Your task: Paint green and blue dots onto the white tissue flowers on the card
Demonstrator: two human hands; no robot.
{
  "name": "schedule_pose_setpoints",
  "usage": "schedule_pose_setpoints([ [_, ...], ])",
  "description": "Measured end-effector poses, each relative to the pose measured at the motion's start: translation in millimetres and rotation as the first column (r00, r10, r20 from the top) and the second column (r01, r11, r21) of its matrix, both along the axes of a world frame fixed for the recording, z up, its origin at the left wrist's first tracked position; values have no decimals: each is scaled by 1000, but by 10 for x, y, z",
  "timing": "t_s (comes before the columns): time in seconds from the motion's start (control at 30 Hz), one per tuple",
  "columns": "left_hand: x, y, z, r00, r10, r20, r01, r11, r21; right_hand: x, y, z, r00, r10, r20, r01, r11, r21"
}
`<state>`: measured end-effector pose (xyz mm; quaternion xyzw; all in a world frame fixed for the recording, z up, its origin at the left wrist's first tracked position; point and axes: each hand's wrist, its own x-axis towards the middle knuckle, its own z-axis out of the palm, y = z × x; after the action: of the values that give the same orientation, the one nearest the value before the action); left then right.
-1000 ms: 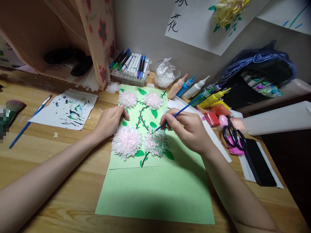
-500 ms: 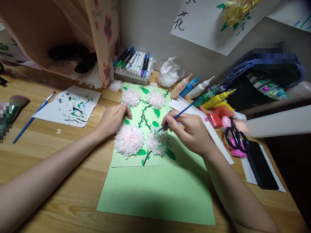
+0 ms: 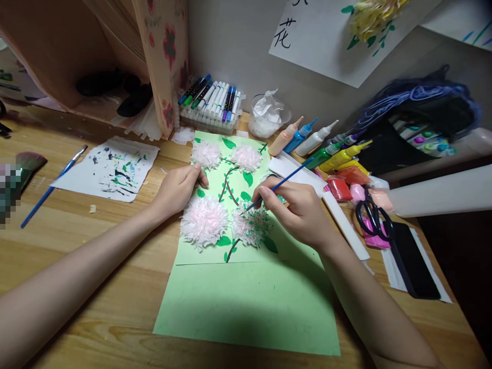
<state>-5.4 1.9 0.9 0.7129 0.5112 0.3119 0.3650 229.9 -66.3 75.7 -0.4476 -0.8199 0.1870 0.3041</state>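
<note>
A light green sheet [image 3: 246,307] lies on the wooden table, with several fluffy pale pink paper flowers, painted green leaves and dark stems. My right hand [image 3: 294,207] grips a thin blue paintbrush [image 3: 286,179], its tip at the lower right flower [image 3: 249,223], which is speckled with green. My left hand [image 3: 180,189] rests on the sheet's left edge between the upper left flower [image 3: 206,155] and the lower left flower [image 3: 204,223]. Its fingers are curled inward, and whether anything is between them is hidden.
A paint-stained cloth [image 3: 115,169] and another blue brush [image 3: 48,192] lie left. Markers [image 3: 215,100], a plastic cup [image 3: 269,118] and paint bottles [image 3: 317,138] stand behind the sheet. Clay packets [image 3: 340,189], black scissors [image 3: 372,218] and a phone [image 3: 415,261] are at right.
My right hand and the brush have shifted slightly left, the tip moving a little across the lower right flower. My left hand stays in place.
</note>
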Motion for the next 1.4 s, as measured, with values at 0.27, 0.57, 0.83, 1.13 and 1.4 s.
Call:
schedule_pose_setpoints([
  [0.27, -6, 6, -1, 1000, -14, -26, 14, 1000, 17, -3, 6, -12, 1000, 14, 7, -15, 1000, 19],
  [0.57, 2, 7, 19, 1000, -5, -14, 5, 1000, -7, 474, 172, 136, 929, -370, 15, 368, 926, 83],
  [0.83, 0, 4, 30, 1000, 4, -19, -4, 1000, 0, 507, 287, 31, 892, -334, 305, 386, 913, -130],
  [1.13, -7, 9, 19, 1000, -6, -26, 6, 1000, -5, 523, 286, 44, 884, -346, 314, 397, 911, -112],
  [1.4, -11, 2, 18, 1000, 0, -12, 0, 1000, -26, 324, 112, 131, 950, -276, -149, 267, 961, -78],
])
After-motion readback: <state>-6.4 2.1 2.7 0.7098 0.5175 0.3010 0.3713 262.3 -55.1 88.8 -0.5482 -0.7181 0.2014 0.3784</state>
